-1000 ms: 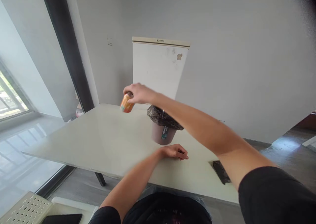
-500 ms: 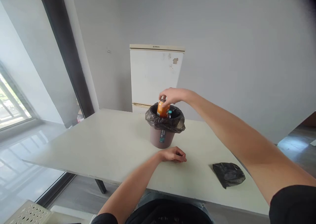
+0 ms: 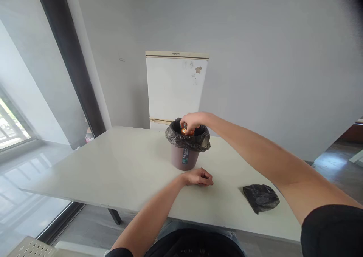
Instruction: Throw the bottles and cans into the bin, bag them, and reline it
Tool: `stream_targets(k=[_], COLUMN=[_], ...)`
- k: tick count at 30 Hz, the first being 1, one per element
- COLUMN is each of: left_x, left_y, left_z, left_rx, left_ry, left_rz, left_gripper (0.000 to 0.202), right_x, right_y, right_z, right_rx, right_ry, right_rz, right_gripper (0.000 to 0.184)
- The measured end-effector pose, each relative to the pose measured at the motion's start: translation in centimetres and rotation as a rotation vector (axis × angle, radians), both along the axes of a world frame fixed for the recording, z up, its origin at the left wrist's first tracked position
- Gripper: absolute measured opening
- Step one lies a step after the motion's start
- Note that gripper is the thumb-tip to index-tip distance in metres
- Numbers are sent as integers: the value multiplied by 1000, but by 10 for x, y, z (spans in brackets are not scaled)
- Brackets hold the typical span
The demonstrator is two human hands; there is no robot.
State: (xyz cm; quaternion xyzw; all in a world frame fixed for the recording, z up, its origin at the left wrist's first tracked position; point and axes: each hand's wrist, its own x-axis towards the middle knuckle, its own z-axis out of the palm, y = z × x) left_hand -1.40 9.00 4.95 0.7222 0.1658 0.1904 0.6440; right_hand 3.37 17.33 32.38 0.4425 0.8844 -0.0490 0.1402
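An orange can [image 3: 187, 131] sits low inside the mouth of a mauve trash bin [image 3: 181, 160], mostly hidden by the bin's rim. My right hand [image 3: 194, 121] reaches in from above with its fingers closed around the can's top. A black plastic bag [image 3: 184, 140] lines the bin and folds out over its rim. On the table just in front of the bin rests my left hand [image 3: 200, 177], fingers curled and pressed together; nothing shows in them.
The bin stands on a long white table [image 3: 113, 166]. A folded black plastic bag [image 3: 261, 198] lies at the table's right. Behind the table are a white refrigerator [image 3: 176, 87] and a grey wall. A perforated beige chair [image 3: 34, 247] is at the lower left.
My right hand has lowered the orange can deeper into the lined bin. My left hand has stayed on the table. The view has shifted slightly.
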Motion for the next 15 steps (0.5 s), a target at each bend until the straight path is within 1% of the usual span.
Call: stream_targets(k=[3,5,8,10,11,13,14,15], left_x=[0,0,-1,-2,-2,-3,-3,-3], left_y=[-1,-1,-2,-1,-1,0,0,1], left_z=[2,2,2,2,2,1,1,0], left_rx=[-3,-8,-18,-22,-24,-31,-36,-42], left_ry=[3,8,12,9,6,4,5,6], left_rz=[1,3,10,26,37,53,55,53], left_gripper=[54,54,52,52,53,53,53,53], right_x=[-1,-1,8,23,34,59,72,84], right_y=[2,3,0,-4,-6,-10,-11,-12], right_z=[-9,-10,0,12,17,21,18,11], right_rx=[-14,-21,-25,12,41,99,112,130], right_ry=[8,24,44,101,170,423,590,755], right_rz=[12,18,27,36,32,-25,-80,-152], right_gripper=[57,58,68,68,65,55,49,45])
